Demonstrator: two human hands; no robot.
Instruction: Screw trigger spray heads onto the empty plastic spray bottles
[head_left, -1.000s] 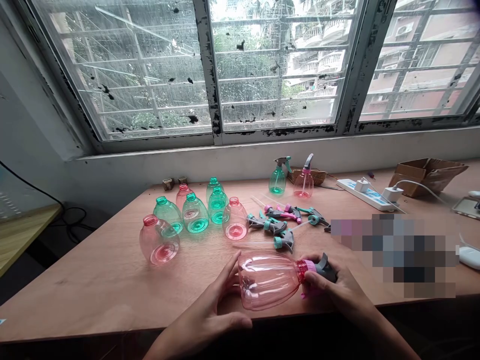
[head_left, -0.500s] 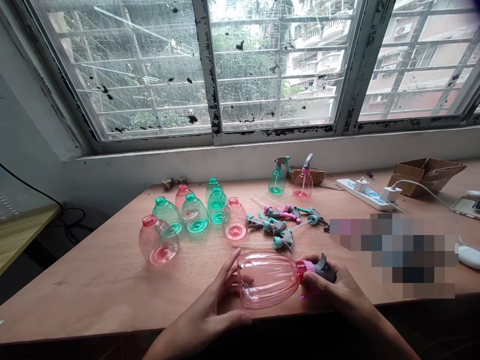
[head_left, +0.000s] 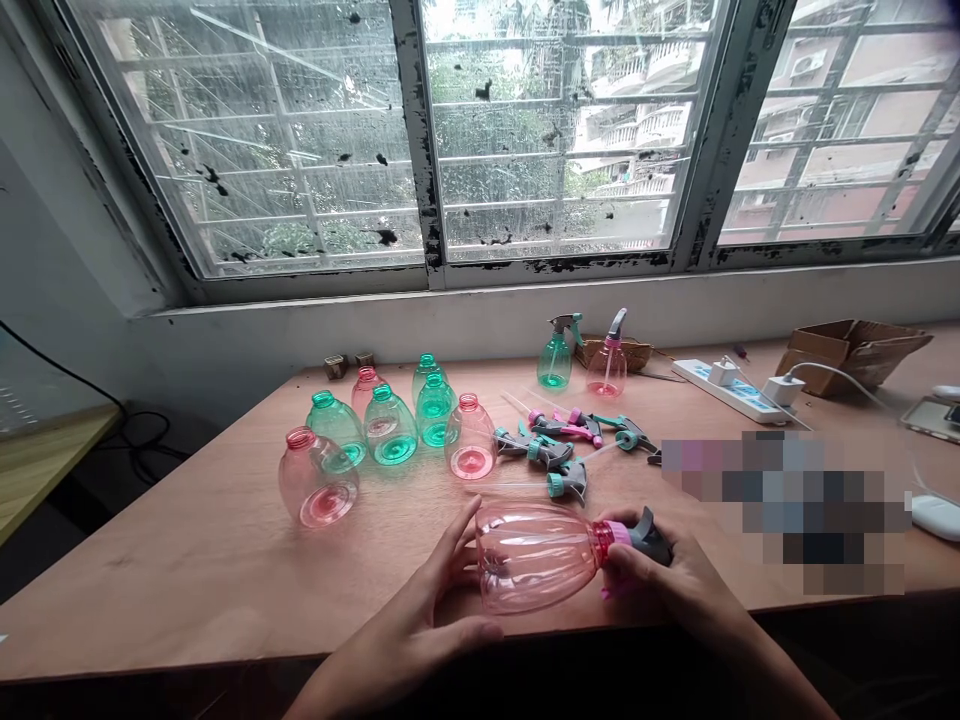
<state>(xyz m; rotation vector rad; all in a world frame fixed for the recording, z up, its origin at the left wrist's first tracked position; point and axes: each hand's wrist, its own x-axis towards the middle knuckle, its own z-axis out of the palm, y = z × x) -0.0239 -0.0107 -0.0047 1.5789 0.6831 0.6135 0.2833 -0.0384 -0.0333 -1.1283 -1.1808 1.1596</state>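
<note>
A clear pink spray bottle (head_left: 536, 560) lies tilted on its side above the table's front edge, base toward the left. On its neck sits a grey and pink trigger sprayer head (head_left: 651, 538), and my right hand (head_left: 679, 580) is closed around it, thumb near the pink collar. My left hand (head_left: 431, 595) is cupped loosely at the bottle's base, fingers spread and thumb apart below it. Its fingertips come up to the base; how firmly they touch I cannot tell. Several loose sprayer heads (head_left: 551, 450) with tubes lie just beyond the bottle.
Pink and green bottles without heads, among them a green bottle (head_left: 390, 428), stand left of centre. A green spray bottle (head_left: 555, 358) and a pink pump bottle (head_left: 606, 365) stand at the back. A power strip (head_left: 731, 392) and a cardboard box (head_left: 847, 355) are at the right.
Both hands stay almost where they were. The pink bottle has turned or tipped very slightly between them; its highlights differ a little.
</note>
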